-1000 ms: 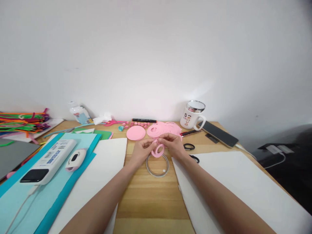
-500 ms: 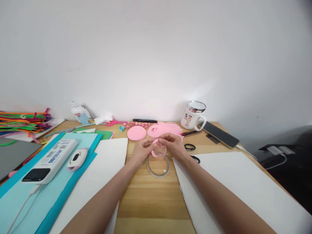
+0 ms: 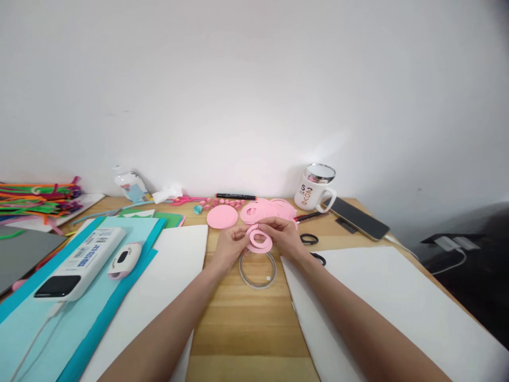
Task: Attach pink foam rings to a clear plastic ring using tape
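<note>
My left hand and my right hand meet over the middle of the wooden table. Between their fingertips they pinch a pink paper ring, held nearly flat with its hole facing up. Directly under it a clear tape roll lies on the wood. Just beyond the hands lie a solid pink paper disc and a pile of pink paper cut-outs. Black scissors lie partly hidden to the right of my right hand.
White sheets lie at left and right. Blue paper carries a power bank and a small white device. Pipe cleaners are stacked far left. A mug, a phone and a black marker stand at the back.
The pink ring, hanging on edge from my fingers before, has been turned up to lie nearly flat between both hands. The hands stayed in the same place.
</note>
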`<action>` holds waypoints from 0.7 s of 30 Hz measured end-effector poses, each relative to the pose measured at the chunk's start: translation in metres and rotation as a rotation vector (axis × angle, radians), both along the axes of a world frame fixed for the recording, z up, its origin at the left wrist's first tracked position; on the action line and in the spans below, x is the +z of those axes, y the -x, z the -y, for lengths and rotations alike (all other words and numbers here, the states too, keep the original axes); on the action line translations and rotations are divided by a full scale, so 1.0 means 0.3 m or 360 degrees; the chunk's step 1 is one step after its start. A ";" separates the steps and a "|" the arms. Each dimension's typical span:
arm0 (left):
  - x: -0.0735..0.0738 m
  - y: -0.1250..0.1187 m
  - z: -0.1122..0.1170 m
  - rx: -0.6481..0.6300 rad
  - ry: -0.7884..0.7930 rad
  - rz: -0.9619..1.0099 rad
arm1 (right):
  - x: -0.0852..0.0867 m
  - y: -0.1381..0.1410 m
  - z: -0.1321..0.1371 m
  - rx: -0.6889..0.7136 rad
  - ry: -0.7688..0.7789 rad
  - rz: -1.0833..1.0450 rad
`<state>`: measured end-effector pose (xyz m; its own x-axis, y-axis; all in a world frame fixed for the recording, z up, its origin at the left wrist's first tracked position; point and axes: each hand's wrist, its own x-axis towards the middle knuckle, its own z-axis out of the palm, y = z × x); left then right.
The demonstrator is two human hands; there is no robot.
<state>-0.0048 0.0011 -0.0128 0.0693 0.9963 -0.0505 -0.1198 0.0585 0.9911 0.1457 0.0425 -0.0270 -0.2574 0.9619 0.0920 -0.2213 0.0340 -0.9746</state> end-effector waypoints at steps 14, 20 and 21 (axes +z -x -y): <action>0.026 -0.011 0.007 0.0012 0.0035 0.0054 | -0.008 0.001 -0.007 0.0004 -0.0010 0.0022; 0.025 -0.005 0.006 -0.0014 0.0069 0.0048 | -0.006 0.001 -0.002 0.0152 0.0032 -0.0071; 0.024 -0.004 0.006 -0.0021 0.0074 0.0043 | -0.007 0.001 -0.002 0.0155 0.0038 -0.0079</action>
